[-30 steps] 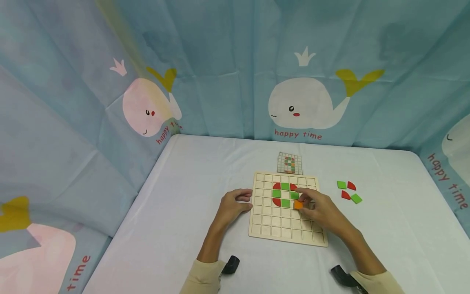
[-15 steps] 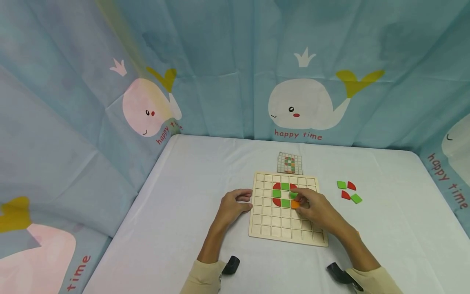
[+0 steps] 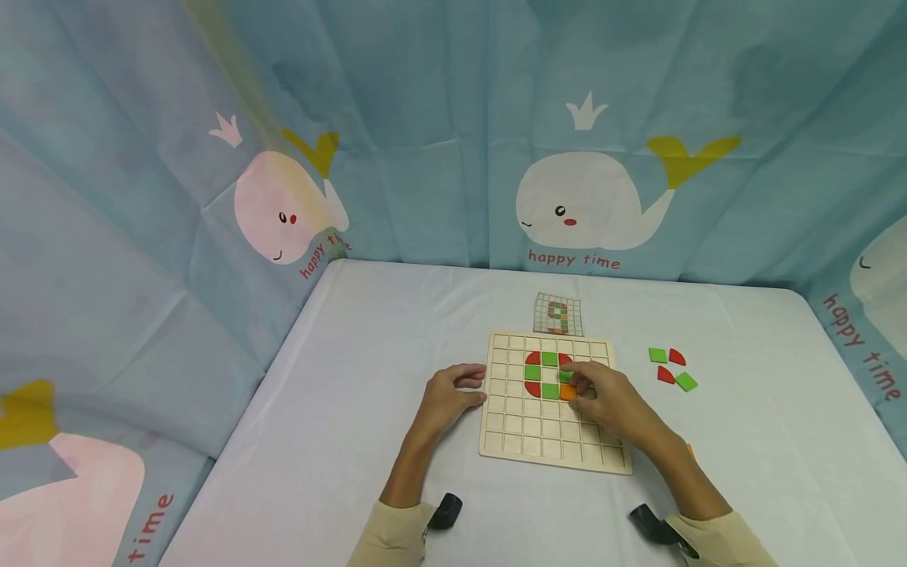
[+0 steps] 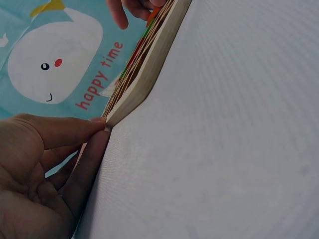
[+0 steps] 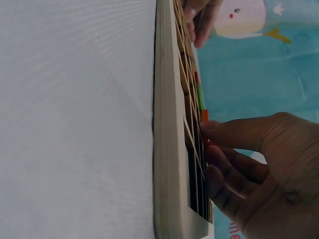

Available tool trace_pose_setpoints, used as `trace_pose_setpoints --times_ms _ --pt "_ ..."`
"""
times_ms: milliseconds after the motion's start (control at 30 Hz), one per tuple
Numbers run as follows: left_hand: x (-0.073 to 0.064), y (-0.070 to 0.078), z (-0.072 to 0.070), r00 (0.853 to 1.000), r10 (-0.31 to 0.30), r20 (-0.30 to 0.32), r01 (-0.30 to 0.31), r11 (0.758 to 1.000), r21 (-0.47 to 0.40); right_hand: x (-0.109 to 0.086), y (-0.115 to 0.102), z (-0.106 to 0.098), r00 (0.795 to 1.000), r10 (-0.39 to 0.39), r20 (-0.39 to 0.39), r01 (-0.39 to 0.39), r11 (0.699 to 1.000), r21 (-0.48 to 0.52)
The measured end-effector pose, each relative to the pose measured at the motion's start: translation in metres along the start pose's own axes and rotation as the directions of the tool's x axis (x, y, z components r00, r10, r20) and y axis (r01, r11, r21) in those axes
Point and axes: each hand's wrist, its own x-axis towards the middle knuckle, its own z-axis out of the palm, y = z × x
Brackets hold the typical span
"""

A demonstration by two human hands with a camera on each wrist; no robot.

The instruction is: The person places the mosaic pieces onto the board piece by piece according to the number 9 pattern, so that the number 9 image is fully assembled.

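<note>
A wooden grid board (image 3: 524, 425) lies on the table, bearing red quarter-round and green square tiles in a ring. At the ring's lower right corner is an orange square tile (image 3: 568, 391), pinched between thumb and fingers of my right hand (image 3: 612, 405). In the right wrist view the orange tile (image 5: 204, 115) stands at the thumb tip, at the board's surface. My left hand (image 3: 446, 398) holds the board's left edge with thumb and fingertips; the left wrist view shows the thumb (image 4: 75, 130) against that edge. My right fingers partly cover a green tile (image 3: 564, 377).
A small pattern card (image 3: 557, 315) with a coloured grid lies behind the board. To the right are loose green (image 3: 657, 355) and red (image 3: 677, 357) tiles. An orange piece (image 3: 690, 451) peeks out beside the right forearm. A whale-print curtain (image 3: 425, 197) hangs around the table.
My right hand has moved slightly left with the orange tile, which now sits against the green tile at its left. The left hand stays at the board's edge.
</note>
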Motion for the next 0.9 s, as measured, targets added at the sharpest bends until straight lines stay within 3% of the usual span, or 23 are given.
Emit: trace_pose_setpoints --times_ms 633,900 --pt "0.001 0.001 0.001 1.0 0.005 -0.007 -0.005 1.0 0.009 -0.004 0.002 0.0 1.0 -0.007 -0.029 0.006 1.0 -0.002" --pt "0.0 0.004 0.002 1.0 0.026 -0.006 -0.026 0.998 0.052 -0.016 -0.003 -0.01 0.999 0.015 -0.032 -0.016 0.999 -0.039"
